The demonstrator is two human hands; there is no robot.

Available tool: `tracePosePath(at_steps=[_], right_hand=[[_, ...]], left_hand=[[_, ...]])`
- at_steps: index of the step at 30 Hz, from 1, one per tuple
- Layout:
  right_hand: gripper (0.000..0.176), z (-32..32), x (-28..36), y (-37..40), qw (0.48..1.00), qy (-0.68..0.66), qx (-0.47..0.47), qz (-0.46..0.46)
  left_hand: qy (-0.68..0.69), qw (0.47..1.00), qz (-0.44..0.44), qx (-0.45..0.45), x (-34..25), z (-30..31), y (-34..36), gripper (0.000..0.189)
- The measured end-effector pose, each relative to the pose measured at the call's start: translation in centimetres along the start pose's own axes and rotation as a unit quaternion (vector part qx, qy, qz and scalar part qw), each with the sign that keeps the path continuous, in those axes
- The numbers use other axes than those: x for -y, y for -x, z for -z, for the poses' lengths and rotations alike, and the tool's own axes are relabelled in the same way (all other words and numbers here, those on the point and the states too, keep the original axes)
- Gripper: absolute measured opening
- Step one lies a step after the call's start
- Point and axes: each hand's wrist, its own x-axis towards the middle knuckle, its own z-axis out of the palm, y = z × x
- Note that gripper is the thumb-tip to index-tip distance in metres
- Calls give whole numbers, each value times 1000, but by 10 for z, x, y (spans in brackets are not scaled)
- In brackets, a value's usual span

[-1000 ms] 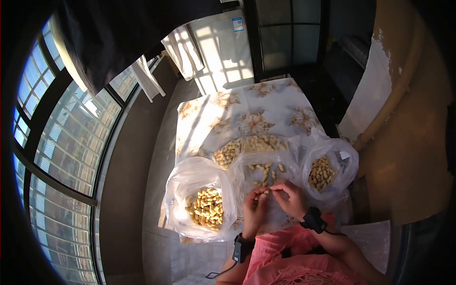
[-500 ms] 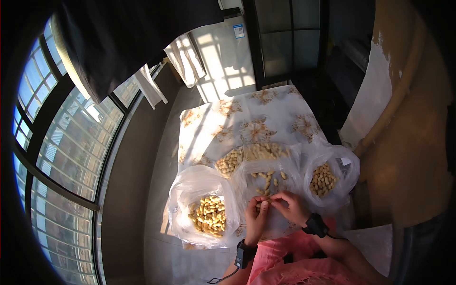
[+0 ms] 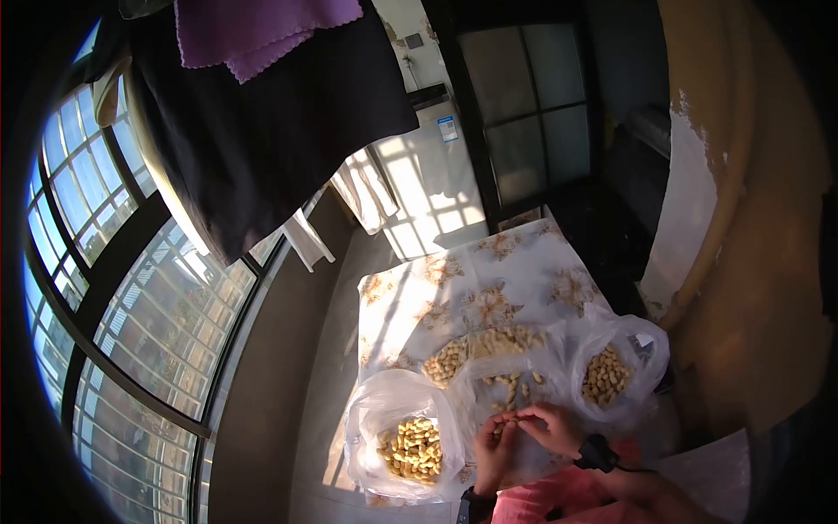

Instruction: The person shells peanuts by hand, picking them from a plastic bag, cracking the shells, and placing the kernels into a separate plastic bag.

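Sunlight from left windows [image 3: 166, 319] glares on the tablecloth [image 3: 400, 316] — edges bow darkly; far right seems soft.

The hands [image 3: 494, 452] sit lower in view; a purple cloth [image 3: 262, 31] has appeared.

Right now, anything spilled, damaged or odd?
Wall at right looks patchy: brown meets a white patch along a ragged edge, possibly peeled or unfinished paint. No spill stands out; I see no peanuts on the visible floor.
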Motion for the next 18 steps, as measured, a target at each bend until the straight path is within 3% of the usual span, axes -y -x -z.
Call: tracePosePath(at_steps=[18], right_hand=[[21, 1, 1, 1, 1000, -4, 8, -9]], left_hand=[[1, 1000, 2, -15, 17, 4, -2, 18]])
